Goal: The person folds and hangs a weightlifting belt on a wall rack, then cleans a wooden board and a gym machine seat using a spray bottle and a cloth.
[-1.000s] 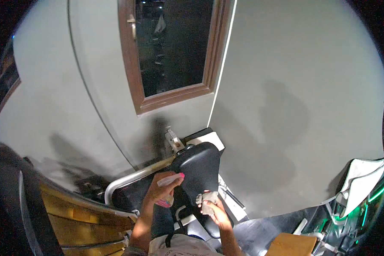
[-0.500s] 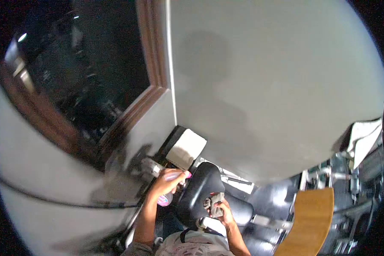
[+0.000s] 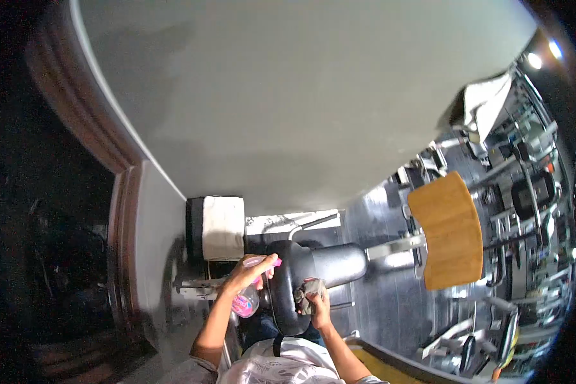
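My left hand [image 3: 240, 278] is wrapped round the neck of a clear spray bottle [image 3: 244, 304] with a pink label and a pink nozzle. The nozzle points right, over the near black pad [image 3: 289, 272] of an exercise machine. My right hand [image 3: 321, 310] grips a crumpled grey cloth [image 3: 312, 293] at the right side of that pad; whether the cloth touches the pad I cannot tell. A longer black pad [image 3: 340, 263] stretches off to the right, joined to a metal rail [image 3: 390, 248].
A curved wooden plate [image 3: 451, 230] stands at the rail's far end. Beyond my left hand is a white-topped dark box [image 3: 224, 227] against the grey wall [image 3: 301, 115]. A brown-framed window [image 3: 125, 224] is on the left. Several gym machines [image 3: 531, 198] fill the right side.
My view has swung to the right, bringing more of the wooden plate and gym machines into sight. Both hands keep hold of the spray bottle and the cloth.
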`<state>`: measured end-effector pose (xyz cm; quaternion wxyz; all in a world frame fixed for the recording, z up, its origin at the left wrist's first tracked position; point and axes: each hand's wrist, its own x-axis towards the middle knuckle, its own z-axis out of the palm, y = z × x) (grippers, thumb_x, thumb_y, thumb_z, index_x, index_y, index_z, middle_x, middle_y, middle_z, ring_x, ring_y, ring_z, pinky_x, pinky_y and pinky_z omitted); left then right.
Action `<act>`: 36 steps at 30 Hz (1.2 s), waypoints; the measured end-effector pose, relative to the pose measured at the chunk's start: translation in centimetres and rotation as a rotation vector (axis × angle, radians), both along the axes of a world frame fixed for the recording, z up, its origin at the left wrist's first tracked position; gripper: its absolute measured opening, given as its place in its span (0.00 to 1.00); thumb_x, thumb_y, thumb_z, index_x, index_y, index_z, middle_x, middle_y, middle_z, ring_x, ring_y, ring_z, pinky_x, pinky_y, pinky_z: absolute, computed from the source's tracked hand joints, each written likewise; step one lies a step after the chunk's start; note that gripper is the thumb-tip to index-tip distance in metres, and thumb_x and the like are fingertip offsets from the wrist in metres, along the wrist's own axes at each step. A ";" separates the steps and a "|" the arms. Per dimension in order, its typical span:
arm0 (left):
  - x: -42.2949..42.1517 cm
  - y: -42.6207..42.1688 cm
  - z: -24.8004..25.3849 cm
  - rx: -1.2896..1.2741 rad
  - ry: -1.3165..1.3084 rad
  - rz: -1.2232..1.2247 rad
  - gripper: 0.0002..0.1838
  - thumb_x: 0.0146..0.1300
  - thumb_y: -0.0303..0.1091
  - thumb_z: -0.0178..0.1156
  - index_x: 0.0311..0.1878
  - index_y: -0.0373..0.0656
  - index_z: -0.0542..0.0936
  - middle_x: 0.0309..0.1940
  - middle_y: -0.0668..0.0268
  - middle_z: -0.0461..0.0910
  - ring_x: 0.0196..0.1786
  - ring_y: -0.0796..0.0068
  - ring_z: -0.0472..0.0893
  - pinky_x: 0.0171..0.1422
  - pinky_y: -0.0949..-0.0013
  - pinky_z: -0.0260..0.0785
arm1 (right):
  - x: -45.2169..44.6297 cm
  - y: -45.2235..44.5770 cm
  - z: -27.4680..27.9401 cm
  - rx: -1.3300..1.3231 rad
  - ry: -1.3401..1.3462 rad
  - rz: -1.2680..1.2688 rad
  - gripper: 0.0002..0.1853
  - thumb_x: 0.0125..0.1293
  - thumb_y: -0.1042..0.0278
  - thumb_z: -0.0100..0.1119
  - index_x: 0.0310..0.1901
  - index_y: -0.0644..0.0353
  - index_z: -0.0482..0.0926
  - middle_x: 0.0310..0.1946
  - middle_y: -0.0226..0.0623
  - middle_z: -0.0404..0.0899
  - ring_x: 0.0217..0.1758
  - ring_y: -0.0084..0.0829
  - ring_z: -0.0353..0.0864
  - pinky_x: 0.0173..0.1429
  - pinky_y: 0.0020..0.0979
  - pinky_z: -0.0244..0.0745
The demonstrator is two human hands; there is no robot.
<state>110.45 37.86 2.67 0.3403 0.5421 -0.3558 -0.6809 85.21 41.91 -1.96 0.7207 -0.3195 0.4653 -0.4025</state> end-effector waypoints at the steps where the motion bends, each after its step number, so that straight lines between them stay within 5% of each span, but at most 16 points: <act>1: 0.1 -0.2 -0.3 0.034 0.043 -0.068 0.30 0.70 0.61 0.55 0.45 0.38 0.83 0.29 0.66 0.80 0.16 0.80 0.74 0.20 0.74 0.67 | 0.2 0.5 -0.3 0.021 -0.003 -0.039 0.25 0.60 0.65 0.55 0.61 0.60 0.70 0.39 0.36 0.77 0.32 0.27 0.80 0.28 0.30 0.82; 14: 0.8 -1.4 -0.2 0.024 -0.087 -0.148 0.26 0.71 0.54 0.56 0.42 0.35 0.85 0.26 0.61 0.82 0.15 0.77 0.74 0.21 0.73 0.68 | 2.0 1.7 -1.2 0.105 -0.215 -0.314 0.27 0.61 0.59 0.57 0.62 0.56 0.69 0.41 0.41 0.77 0.29 0.32 0.80 0.27 0.32 0.83; 23: 0.7 0.0 -0.1 0.003 -0.122 0.057 0.26 0.72 0.50 0.50 0.31 0.34 0.79 0.22 0.57 0.80 0.12 0.73 0.70 0.20 0.68 0.67 | 2.3 2.0 -1.7 0.062 -0.409 -0.326 0.27 0.63 0.61 0.58 0.63 0.58 0.67 0.41 0.43 0.77 0.31 0.33 0.82 0.32 0.35 0.85; 36: 2.2 -1.2 -1.5 -0.195 -0.112 -0.055 0.29 0.68 0.55 0.53 0.28 0.35 0.79 0.22 0.53 0.80 0.10 0.73 0.71 0.20 0.68 0.69 | 2.7 2.0 -2.1 -0.079 -0.461 -0.354 0.24 0.67 0.64 0.56 0.62 0.60 0.64 0.42 0.45 0.77 0.32 0.34 0.83 0.36 0.36 0.85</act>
